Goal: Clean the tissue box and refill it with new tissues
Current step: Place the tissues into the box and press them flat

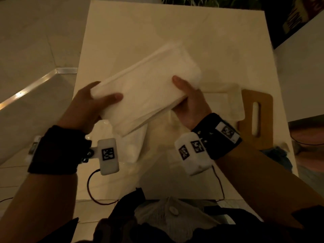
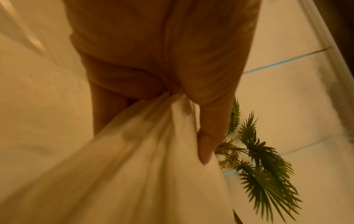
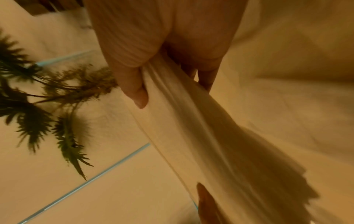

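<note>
a home: pale floor tiles, a white table, a leafy plant.

wooden lid partly under cloth, plant blurred, wrapper under tissue stack unclear

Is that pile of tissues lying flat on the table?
No, the left hand and right hand hold the tissue stack by its ends, tilted above the table.

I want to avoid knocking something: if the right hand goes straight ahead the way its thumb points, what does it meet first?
Probably only the bare white table. The right hand holds the tissue stack, thumb pointing up the table; nothing visible lies ahead, though depth is unclear.
</note>
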